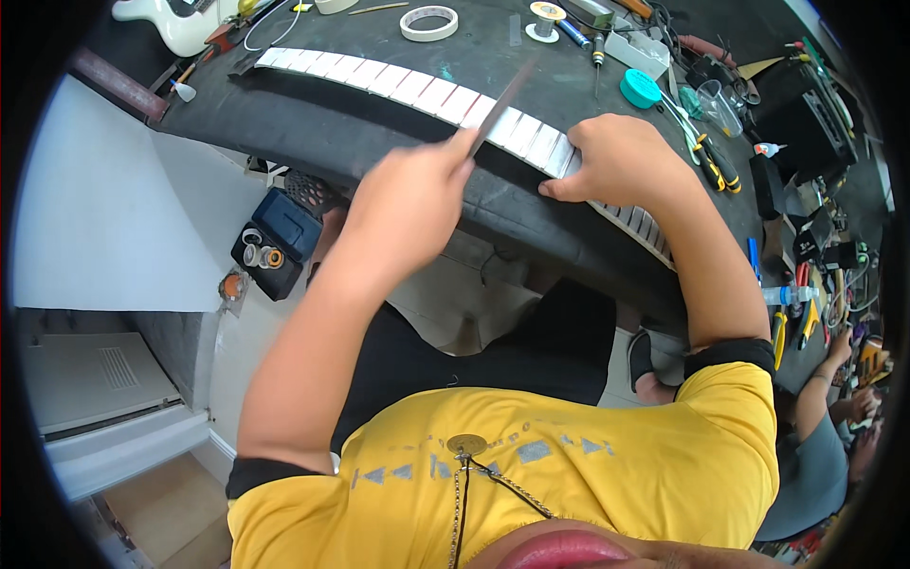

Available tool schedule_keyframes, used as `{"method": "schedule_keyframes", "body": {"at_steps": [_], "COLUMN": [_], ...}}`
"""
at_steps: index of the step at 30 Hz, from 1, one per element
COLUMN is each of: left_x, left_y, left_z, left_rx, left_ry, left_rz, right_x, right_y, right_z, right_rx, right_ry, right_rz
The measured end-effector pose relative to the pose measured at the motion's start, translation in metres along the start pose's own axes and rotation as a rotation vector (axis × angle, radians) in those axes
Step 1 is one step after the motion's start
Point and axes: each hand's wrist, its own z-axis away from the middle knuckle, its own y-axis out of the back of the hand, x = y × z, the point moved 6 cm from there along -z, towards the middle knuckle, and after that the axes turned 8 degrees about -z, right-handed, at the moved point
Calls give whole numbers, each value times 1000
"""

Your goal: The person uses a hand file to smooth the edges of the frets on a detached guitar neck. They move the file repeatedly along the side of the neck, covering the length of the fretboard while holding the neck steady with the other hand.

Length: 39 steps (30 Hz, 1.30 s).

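A long guitar neck (408,87) lies along the near edge of the dark workbench. White tape strips cover most of its fretboard between the frets, while its right end shows bare, darker wood. My left hand (412,201) is closed round one end of a slim, flat, file-like tool (504,106). The tool slants up and away across the neck; its far tip is slightly blurred. Farther right, my right hand (621,161) grips the neck, with the thumb on the near side and the fingers over the far side.
Beyond the neck lie a tape roll (428,24), a spool (544,21), a screwdriver (598,62) and a turquoise round container (641,87). Yellow-black pliers (718,163) and more tools crowd the right. An open black case (277,242) sits below the bench at left. Another person (806,465) is at far right.
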Motion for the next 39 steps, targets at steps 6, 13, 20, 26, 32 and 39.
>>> {"method": "schedule_keyframes", "body": {"at_steps": [6, 13, 20, 26, 32, 39], "left_x": [-42, -2, -31, -12, 1, -34], "left_y": [3, -1, 8, 9, -2, 13], "left_z": [127, -22, 121, 18, 10, 111], "left_rx": [111, 140, 75, 93, 102, 136], "left_ry": [-93, -159, -63, -167, -145, -155], "left_rz": [-54, -209, -62, -171, -192, -150], "right_x": [-6, -16, -6, -9, -3, -8], "right_y": [0, 7, 3, 3, 2, 1], "right_z": [-3, -1, 0, -4, 1, -1], "right_rx": [-47, 13, -11, -24, -1, -22], "right_ry": [14, 49, 14, 6, 6, -2], "right_rz": [9, 12, 15, 22, 10, 33]}}
